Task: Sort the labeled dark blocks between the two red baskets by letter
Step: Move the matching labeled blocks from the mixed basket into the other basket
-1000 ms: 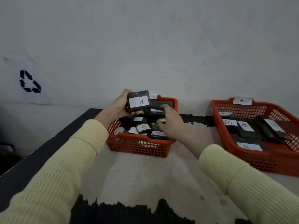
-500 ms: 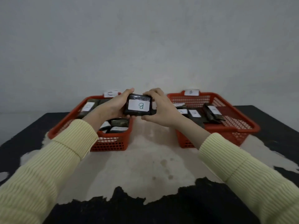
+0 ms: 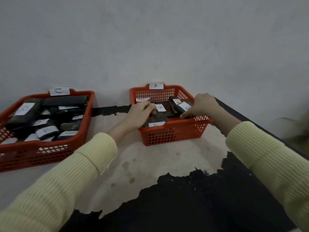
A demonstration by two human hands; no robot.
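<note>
Two arms in pale yellow ribbed sleeves (image 3: 93, 158) reach from the near edge across a worn table (image 3: 167, 164), its black surface peeled away to a pale patch at the centre. At 12 o'clock, the red basket tagged B (image 3: 172, 136) stands against the grey wall (image 3: 150, 39) with both hands inside it. The right hand (image 3: 203, 105), at about 1 o'clock, is closed over a dark block (image 3: 183, 107) with a white label, fingertips pressed down at the block's near end by the basket's front rim. The left hand (image 3: 142, 113) rests curled among the other labeled blocks (image 3: 160, 108) at the basket's left side; whether it grips anything cannot be told. At 10 o'clock, well apart from the first, the red basket tagged C (image 3: 41, 154) sits filled with a jumble of dark labeled blocks (image 3: 50, 113), some tilted against one another, their letters mostly blurred.
</note>
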